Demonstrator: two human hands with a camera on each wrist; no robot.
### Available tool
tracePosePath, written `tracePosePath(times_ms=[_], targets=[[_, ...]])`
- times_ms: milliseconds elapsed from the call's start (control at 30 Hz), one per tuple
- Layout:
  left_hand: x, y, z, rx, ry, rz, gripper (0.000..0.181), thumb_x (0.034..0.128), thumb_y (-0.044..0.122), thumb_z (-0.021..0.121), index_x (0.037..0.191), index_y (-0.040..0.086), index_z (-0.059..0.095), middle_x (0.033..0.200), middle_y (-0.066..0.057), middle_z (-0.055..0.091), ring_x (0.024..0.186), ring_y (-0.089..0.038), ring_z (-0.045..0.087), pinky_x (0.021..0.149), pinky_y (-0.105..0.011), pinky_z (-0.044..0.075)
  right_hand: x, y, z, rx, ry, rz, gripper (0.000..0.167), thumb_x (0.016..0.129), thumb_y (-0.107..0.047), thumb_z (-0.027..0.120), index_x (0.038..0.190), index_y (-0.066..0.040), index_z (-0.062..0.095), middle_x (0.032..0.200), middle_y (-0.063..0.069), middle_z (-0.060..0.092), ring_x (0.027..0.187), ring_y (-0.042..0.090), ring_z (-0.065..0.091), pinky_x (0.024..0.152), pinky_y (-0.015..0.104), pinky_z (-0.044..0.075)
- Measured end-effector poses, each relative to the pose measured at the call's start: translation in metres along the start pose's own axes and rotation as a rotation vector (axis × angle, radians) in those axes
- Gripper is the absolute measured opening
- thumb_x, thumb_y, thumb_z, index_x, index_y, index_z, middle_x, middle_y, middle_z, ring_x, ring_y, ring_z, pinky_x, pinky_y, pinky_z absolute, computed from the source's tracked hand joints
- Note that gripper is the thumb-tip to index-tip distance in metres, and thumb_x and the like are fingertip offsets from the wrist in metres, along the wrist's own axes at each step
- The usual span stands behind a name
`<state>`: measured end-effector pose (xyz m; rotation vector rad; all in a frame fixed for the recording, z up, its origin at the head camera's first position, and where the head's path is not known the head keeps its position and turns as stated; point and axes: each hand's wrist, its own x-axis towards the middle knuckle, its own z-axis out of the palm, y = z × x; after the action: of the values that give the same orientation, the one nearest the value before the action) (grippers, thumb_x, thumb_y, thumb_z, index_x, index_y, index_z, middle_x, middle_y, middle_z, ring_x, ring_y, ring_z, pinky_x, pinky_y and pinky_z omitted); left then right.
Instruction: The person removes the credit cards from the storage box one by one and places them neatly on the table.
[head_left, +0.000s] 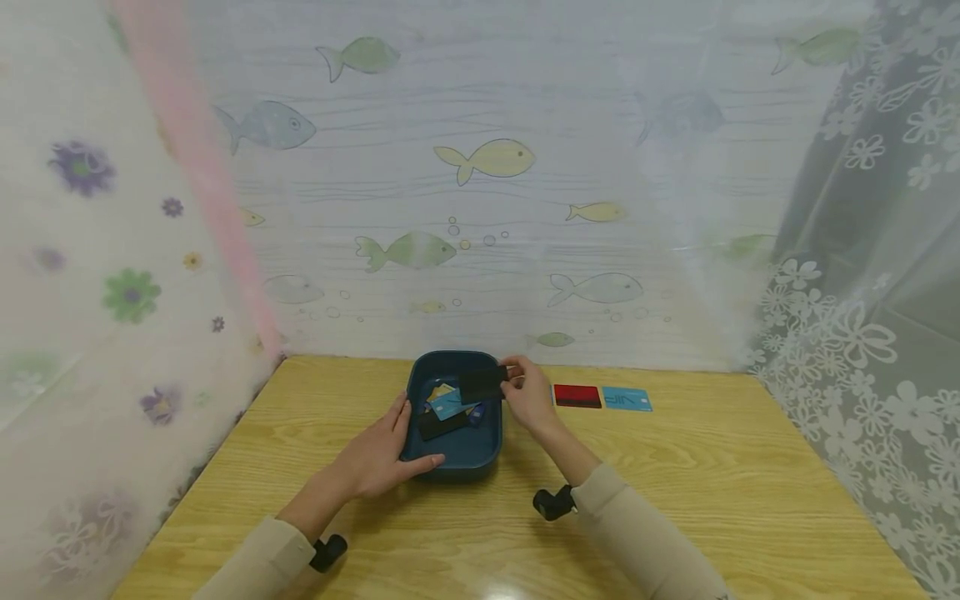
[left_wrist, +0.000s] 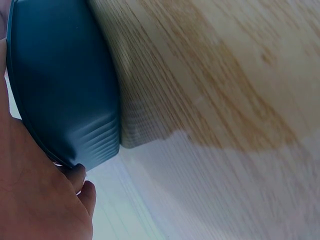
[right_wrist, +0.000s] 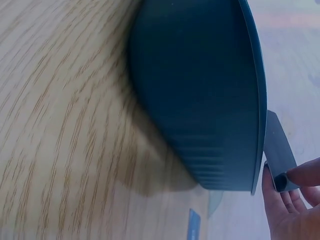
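Note:
A dark blue plastic bin [head_left: 461, 473] stands on the table, with several cards inside. Among them are a light blue card [head_left: 452, 406] and a black card [head_left: 441, 426], overlapping others. My left hand [head_left: 375, 454] rests against the bin's left side, fingers along the outer wall and thumb over the near rim. At the far right rim, my right hand [head_left: 528, 394] pinches another black card [head_left: 482, 385] between thumb and fingers, its far end over the bin. The right wrist view shows this held card [right_wrist: 280, 152] tilted beside the rim.
Right of the bin, a red and black card [head_left: 577, 396] and a light blue card [head_left: 628, 399] lie in a row on the wooden table [head_left: 675, 500]. My right hand partly hides another blue card at the row's left end. A fish-patterned curtain [head_left: 480, 250] hangs behind.

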<state>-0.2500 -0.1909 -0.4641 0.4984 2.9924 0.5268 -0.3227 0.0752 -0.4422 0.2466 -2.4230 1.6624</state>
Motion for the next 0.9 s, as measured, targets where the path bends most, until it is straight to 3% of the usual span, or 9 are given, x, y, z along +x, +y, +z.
tracePosePath(times_ms=[767,900], targets=[[-0.001,0.0,0.0,-0.014,0.036,0.021,0.121,0.0871,0.085,0.048,0.162,-0.003,0.013,0.171,-0.019,0.007,0.151,-0.044,0.026,0.116,-0.06,0.032,-0.005,0.009,-0.026,0.013,0.0,0.046,0.037,0.096,0.009,0.06,0.132,0.001,0.062,0.114,0.02,0.06,0.101,0.032,0.066,0.075,0.032,0.054],[0.0,-0.001,0.001,-0.003,0.02,0.009,0.122,0.0864,0.087,0.045,0.163,0.0,0.01,0.171,-0.017,0.003,0.152,-0.041,0.024,0.117,-0.059,0.031,-0.006,0.01,-0.031,0.02,-0.005,0.055,0.038,0.097,0.008,0.06,0.134,0.001,0.061,0.115,0.02,0.059,0.099,0.031,0.065,0.074,0.031,0.053]])
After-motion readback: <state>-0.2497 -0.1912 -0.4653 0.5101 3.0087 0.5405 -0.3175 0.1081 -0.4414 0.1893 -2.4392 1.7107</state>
